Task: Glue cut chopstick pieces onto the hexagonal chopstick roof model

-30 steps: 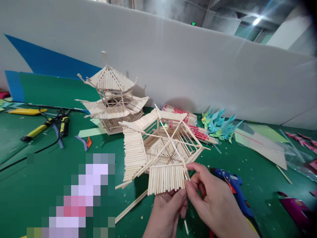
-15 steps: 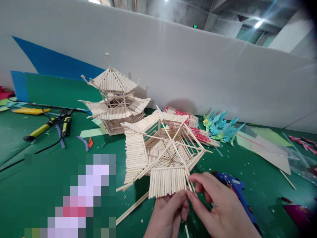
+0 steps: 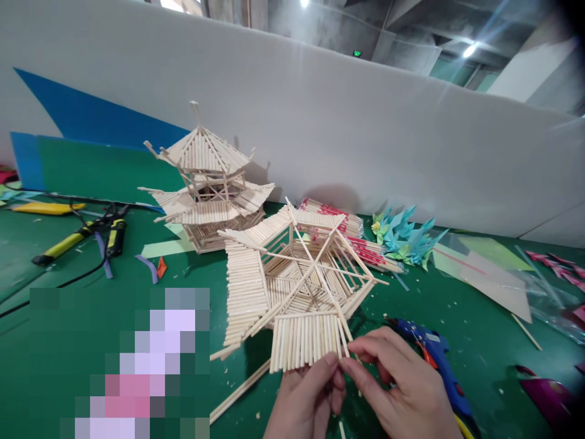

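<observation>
A hexagonal roof frame made of thin wooden sticks (image 3: 297, 280) stands tilted on the green table in front of me. My left hand (image 3: 306, 399) grips the lower edge of its near stick panel from underneath, thumb on top. My right hand (image 3: 402, 390) pinches a single thin stick at the right end of that same panel, fingertips pressed together against my left thumb. Behind the frame stands a finished two-tier stick pagoda (image 3: 205, 189).
A blue glue gun (image 3: 434, 360) lies just right of my hands. Bundled sticks in red-printed wrappers (image 3: 356, 235) and teal paper cranes (image 3: 404, 235) sit near the white wall. Yellow-handled pliers (image 3: 77, 235) and cables lie at left. Loose sticks (image 3: 237, 390) rest by my left wrist.
My hands have slid slightly lower and closer together at the panel's right corner; the view shifted a little. The stick frame stays put.
</observation>
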Motion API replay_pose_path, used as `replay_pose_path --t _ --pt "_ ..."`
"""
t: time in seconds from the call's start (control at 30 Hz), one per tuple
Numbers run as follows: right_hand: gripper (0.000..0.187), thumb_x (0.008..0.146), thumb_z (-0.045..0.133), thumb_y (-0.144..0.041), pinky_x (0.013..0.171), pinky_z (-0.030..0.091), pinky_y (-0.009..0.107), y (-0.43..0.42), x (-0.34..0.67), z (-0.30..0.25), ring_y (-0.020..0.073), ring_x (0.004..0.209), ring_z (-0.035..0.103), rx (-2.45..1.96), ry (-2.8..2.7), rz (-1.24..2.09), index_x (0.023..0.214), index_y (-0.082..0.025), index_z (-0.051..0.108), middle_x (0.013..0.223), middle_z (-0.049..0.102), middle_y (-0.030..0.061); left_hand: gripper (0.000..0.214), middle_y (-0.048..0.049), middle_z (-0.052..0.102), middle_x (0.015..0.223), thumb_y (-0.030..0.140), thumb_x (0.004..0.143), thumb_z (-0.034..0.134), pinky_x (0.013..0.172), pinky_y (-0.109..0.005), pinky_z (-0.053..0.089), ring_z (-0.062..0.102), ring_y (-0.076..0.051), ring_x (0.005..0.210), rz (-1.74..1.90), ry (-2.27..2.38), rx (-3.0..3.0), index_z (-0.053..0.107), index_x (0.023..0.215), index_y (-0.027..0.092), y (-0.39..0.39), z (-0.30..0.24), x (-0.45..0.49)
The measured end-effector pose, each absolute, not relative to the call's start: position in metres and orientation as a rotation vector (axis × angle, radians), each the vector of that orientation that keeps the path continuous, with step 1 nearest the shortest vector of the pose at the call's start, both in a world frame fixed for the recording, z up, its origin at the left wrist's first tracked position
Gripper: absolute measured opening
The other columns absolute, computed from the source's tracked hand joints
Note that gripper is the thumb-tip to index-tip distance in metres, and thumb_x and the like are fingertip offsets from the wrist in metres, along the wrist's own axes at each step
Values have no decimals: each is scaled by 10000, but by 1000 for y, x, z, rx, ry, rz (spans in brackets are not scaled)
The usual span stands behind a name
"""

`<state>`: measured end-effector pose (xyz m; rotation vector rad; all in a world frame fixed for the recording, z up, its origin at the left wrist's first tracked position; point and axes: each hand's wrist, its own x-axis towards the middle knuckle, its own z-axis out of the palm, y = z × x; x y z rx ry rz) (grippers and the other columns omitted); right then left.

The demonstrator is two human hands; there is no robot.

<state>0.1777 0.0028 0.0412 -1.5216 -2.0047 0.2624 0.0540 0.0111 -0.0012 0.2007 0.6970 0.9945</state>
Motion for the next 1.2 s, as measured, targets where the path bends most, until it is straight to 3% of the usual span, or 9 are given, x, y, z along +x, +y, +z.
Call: replay_pose_path --t 0.33,0.5,0.67,0.97,1.2 --pt "106 758 533 -314 392 414 182 3 176 35 100 444 485 -1649 -1825 442 761 -207 531 607 525 -13 183 0 531 479 280 528 735 433 -192 327 433 -86 461 986 747 183 626 552 135 11 4 52" --pt "141 748 528 -338 428 422 192 4 174 33 105 480 493 -1715 -1684 637 757 -200 499 622 505 -15 159 3 529 489 247 558 720 452 -190 339 433 -77 468 977 740 183 621 550 123 11 6 52" --pt "182 726 561 -330 446 369 194 5 174 38 89 490 415 -1730 -1526 917 774 -203 438 610 420 -55 158 1 528 481 240 593 694 438 -190 339 440 -82 465 1005 747 184 607 552 114 10 8 51" --pt "258 742 555 -376 536 367 211 7 178 38 101 601 419 -1468 -1335 1262 845 -196 402 678 397 -46 61 -11 551 524 131 654 615 503 -213 383 467 -94 519 1013 755 95 610 597 110 6 19 52" --pt "252 741 516 -425 522 374 223 2 179 30 113 585 427 -1438 -1228 1169 812 -195 438 661 420 -32 82 -23 561 552 167 631 631 492 -202 373 451 -88 524 1003 785 168 651 632 88 7 23 54"
